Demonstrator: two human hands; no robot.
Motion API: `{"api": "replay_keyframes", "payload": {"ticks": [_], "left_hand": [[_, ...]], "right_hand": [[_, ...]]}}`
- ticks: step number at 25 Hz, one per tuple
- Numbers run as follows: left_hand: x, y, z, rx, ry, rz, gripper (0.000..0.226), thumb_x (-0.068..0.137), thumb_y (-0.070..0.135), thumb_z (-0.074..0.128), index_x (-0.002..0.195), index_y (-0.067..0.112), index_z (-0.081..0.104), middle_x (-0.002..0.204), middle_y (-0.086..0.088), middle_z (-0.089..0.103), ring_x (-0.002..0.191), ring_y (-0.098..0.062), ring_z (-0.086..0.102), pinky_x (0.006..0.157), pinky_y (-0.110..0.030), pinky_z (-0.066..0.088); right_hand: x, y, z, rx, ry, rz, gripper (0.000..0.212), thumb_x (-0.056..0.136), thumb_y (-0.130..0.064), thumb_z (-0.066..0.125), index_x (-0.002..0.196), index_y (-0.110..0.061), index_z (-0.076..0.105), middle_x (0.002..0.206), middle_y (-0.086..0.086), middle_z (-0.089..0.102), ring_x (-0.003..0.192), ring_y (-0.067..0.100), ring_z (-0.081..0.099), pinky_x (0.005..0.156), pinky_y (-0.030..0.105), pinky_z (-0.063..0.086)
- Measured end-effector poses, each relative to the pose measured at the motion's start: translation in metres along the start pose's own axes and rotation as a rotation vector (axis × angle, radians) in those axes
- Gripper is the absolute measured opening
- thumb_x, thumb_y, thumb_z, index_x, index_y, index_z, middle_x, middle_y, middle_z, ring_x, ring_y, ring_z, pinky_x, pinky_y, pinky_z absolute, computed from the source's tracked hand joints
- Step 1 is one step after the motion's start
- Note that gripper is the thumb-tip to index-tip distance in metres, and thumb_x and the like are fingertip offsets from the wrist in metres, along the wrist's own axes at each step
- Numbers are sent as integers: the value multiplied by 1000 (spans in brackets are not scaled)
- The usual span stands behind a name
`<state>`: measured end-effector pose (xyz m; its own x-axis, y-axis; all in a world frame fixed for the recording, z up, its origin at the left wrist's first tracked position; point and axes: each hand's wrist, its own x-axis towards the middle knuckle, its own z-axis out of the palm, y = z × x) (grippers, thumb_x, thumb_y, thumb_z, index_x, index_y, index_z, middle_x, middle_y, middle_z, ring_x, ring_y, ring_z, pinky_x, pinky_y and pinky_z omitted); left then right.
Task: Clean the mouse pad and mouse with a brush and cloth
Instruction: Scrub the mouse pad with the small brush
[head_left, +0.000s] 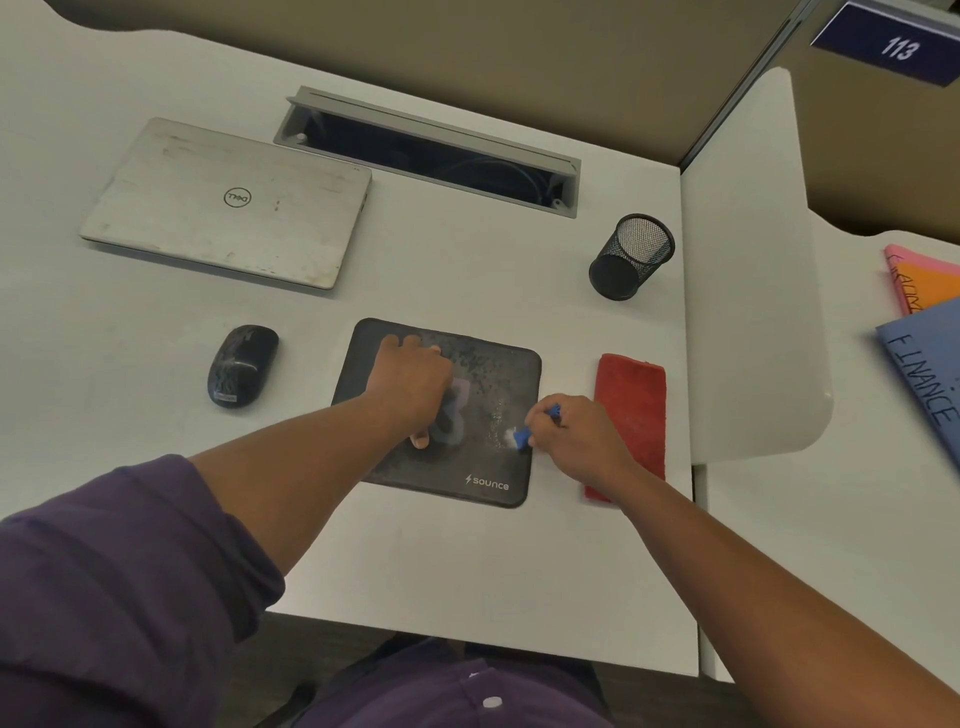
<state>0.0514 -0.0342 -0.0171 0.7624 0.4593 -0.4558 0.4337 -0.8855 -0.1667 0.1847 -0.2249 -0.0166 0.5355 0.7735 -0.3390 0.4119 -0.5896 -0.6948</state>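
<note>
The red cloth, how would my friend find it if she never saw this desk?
Start at the black mouse pad in the middle of the white desk. Look just right of it, beyond the right hand gripping the blue brush. The cloth lies flat there, folded into a long strip, and it is the only red thing on this desk.

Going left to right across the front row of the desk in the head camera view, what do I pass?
Mouse → left hand pressing on the mouse pad → right hand gripping the brush → red cloth → blue folder.
</note>
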Motion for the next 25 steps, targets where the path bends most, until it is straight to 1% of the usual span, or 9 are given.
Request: {"api": "replay_keyframes", "payload": {"ticks": [3,5,8,11,14,17,20,23,25], "left_hand": [[0,2,-3,4,-9,0,45,59,46,89,93,29,66,92,5,49,102,-22,51,75,-35,26],[1,3,-3,15,-15,5,46,56,48,90,90,30,64,95,6,53,102,-22,51,75,-35,27],[1,2,-2,15,-19,6,44,55,50,90,82,31,61,98,6,58,100,-22,51,74,-36,28],[1,2,-2,14,-23,2,46,52,51,91,81,29,62,94,7,56,96,-21,51,73,-35,28],[-1,2,-3,46,-36,5,55,46,55,92,78,29,55,92,8,52,97,-20,51,72,-35,27],[-1,3,-2,35,-17,0,52,52,50,92,80,30,53,96,7,54,99,-21,51,74,-35,26],[-1,4,-2,16,-8,-9,43,59,44,90,83,29,57,101,6,57,102,-22,51,75,-35,26],[-1,3,-2,6,-8,-20,51,55,46,91,94,27,64,97,6,53,103,-22,52,75,-35,28],[0,3,0,5,6,-17,51,59,44,89,99,25,64,97,5,53,104,-22,52,76,-35,28]], "right_hand": [[-4,0,-3,115,107,-19,12,86,-24,62,82,-23,73,63,-13,66,47,2,48,45,16,36],[-1,-1,-7,111,153,30,10,88,-18,65,87,-21,75,67,-14,66,52,4,53,49,18,41],[0,1,-15,-79,55,68,15,86,-14,66,81,-25,73,76,-14,69,67,10,64,57,22,47],[-1,0,-26,-344,-113,10,19,82,-16,65,74,-32,71,73,-17,67,67,8,63,59,27,48],[7,-4,-37,-346,-105,-46,16,85,-19,64,88,-32,73,82,-15,69,75,8,63,68,31,53],[19,-7,-36,-293,-21,-49,21,93,-18,60,104,-31,72,93,-13,69,84,10,62,75,31,50],[20,-5,-30,-366,3,-46,23,95,-16,55,101,-26,74,85,-6,70,73,17,63,67,33,51],[9,-2,-28,-475,-191,-81,22,89,-15,57,85,-30,72,67,-13,61,60,15,59,53,29,42],[8,-7,-31,-465,-216,-91,20,87,-16,59,81,-32,69,68,-14,63,59,11,59,53,29,44]]}}
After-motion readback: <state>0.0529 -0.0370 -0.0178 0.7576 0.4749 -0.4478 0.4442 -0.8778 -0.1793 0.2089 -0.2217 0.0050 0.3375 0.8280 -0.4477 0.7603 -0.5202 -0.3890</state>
